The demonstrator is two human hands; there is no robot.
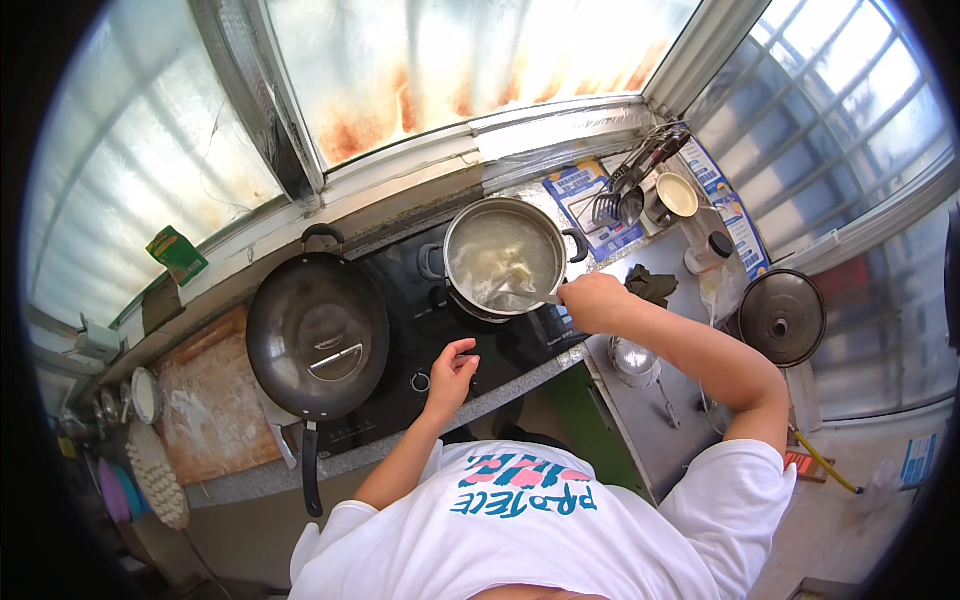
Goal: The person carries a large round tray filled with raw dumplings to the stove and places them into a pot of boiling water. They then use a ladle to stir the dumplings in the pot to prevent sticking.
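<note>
A two-handled metal pot (505,209) stands on the black glass cooktop (405,385), holding cloudy, bubbling liquid with pale pieces in it. Over the pot's near right rim, my right hand (594,303) is closed around the flat handle of a metal utensil (535,296). Its working end dips into the liquid, so I cannot tell its exact kind. My left hand (452,378) hovers above the cooktop's front part, fingers loosely bent and apart, with nothing in it. To its left sits a covered black wok (318,290), its long handle pointing toward me.
A floury wooden board (205,410) and a knife (284,448) lie left of the wok. Beyond them is a tray of pale pieces (157,475). At right stand a rack of cooking tools (640,175), a jar (710,252) and a dark lid (783,318). Windows line the back.
</note>
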